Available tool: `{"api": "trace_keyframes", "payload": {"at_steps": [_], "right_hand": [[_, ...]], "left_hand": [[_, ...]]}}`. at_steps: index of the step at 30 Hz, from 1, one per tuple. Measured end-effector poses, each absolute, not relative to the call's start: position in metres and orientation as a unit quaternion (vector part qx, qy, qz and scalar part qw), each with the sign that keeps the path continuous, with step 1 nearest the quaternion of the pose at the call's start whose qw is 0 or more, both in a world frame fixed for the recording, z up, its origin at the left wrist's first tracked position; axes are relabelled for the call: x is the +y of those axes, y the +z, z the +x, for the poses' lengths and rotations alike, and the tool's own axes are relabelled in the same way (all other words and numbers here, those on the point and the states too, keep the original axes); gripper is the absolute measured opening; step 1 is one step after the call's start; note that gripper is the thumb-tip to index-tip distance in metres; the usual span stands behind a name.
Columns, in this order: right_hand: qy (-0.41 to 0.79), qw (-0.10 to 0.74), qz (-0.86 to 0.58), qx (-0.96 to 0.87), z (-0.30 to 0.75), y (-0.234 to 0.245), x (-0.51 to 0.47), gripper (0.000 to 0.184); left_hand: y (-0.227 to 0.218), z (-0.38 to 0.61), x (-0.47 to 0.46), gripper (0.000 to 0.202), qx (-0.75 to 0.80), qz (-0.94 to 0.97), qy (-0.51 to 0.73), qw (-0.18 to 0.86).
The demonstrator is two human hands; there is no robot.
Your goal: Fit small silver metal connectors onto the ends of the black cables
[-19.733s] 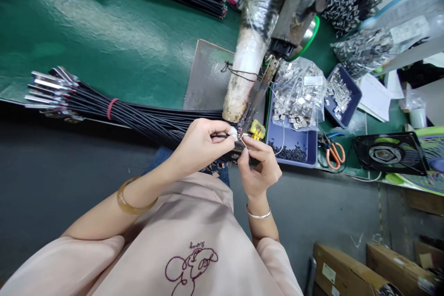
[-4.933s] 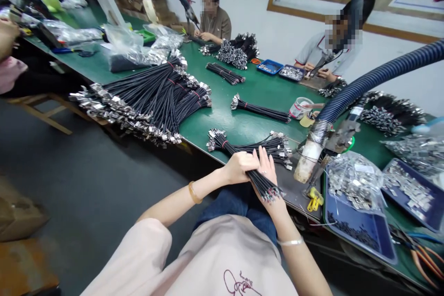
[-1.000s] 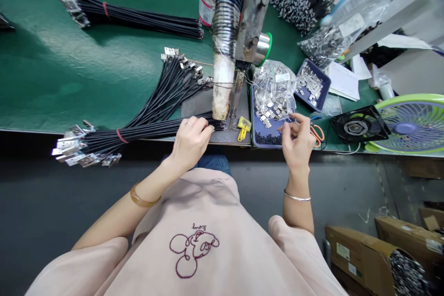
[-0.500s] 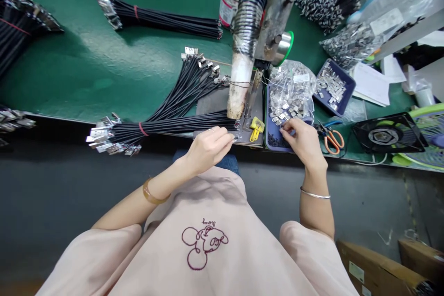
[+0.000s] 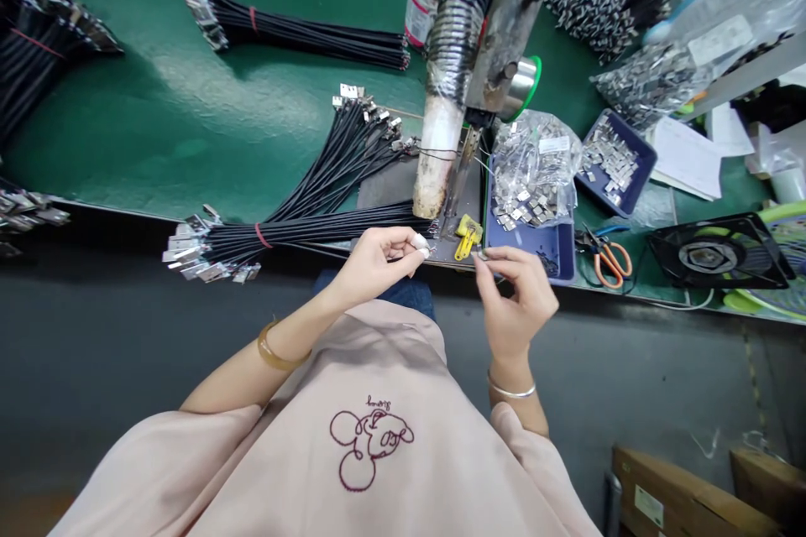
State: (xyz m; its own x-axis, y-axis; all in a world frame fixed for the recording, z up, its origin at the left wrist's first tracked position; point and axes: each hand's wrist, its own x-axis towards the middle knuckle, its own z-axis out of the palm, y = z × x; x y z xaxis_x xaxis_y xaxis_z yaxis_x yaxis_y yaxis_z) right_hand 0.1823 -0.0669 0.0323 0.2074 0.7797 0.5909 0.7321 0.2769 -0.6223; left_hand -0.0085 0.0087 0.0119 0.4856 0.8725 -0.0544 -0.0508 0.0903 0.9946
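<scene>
My left hand (image 5: 378,262) pinches the bare end of one black cable pulled from the tied bundle of black cables (image 5: 302,231) that lies along the table's front edge. My right hand (image 5: 513,289) is closed in a pinch on a small metal clip (image 5: 482,255), held just in front of the blue tray (image 5: 554,245) and a hand's width from the left hand. A yellow-handled tool (image 5: 467,233) lies on the grey mat (image 5: 394,182) between both hands, below the white nozzle (image 5: 436,155) of the ribbed hose.
A bag of metal clips (image 5: 534,168) rests on the blue tray, a second tray of clips (image 5: 614,161) beside it. Orange scissors (image 5: 603,258) and a small fan (image 5: 714,253) sit at the right. More cable bundles (image 5: 302,29) lie on the green table (image 5: 157,117). Cardboard boxes (image 5: 673,491) stand on the floor.
My right hand has left the blue tray with a clip and moved left toward my left hand. My left hand has lifted one cable end off the bundle.
</scene>
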Motion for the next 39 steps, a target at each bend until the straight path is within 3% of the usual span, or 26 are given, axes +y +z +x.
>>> {"api": "trace_keyframes", "payload": {"at_steps": [4, 12, 15, 21, 27, 32, 39], "right_hand": [[0.059, 0.543, -0.567, -0.617, 0.157, 0.013, -0.067, 0.02], [0.267, 0.592, -0.571, -0.502, 0.148, 0.003, -0.065, 0.003], [0.308, 0.581, -0.569, -0.494, 0.15, 0.006, -0.064, 0.005], [0.258, 0.6, -0.584, -0.482, 0.153, 0.009, -0.063, 0.005], [0.305, 0.522, -0.594, -0.531, 0.155, 0.007, -0.059, 0.005], [0.208, 0.497, -0.6, -0.591, 0.15, 0.006, -0.059, 0.006], [-0.026, 0.506, -0.572, -0.645, 0.154, 0.002, -0.065, 0.022]], "left_hand": [[0.012, -0.006, 0.005, 0.012, 0.369, 0.58, 0.356, 0.633], [0.011, -0.01, 0.009, 0.013, 0.338, 0.596, 0.34, 0.644], [0.011, -0.012, 0.011, 0.014, 0.327, 0.593, 0.314, 0.665], [0.011, -0.008, 0.009, 0.012, 0.35, 0.589, 0.337, 0.646], [0.009, -0.007, 0.004, 0.012, 0.364, 0.624, 0.339, 0.603], [0.013, -0.007, 0.003, 0.016, 0.357, 0.674, 0.331, 0.555], [0.013, -0.004, 0.006, 0.014, 0.358, 0.593, 0.352, 0.63]]}}
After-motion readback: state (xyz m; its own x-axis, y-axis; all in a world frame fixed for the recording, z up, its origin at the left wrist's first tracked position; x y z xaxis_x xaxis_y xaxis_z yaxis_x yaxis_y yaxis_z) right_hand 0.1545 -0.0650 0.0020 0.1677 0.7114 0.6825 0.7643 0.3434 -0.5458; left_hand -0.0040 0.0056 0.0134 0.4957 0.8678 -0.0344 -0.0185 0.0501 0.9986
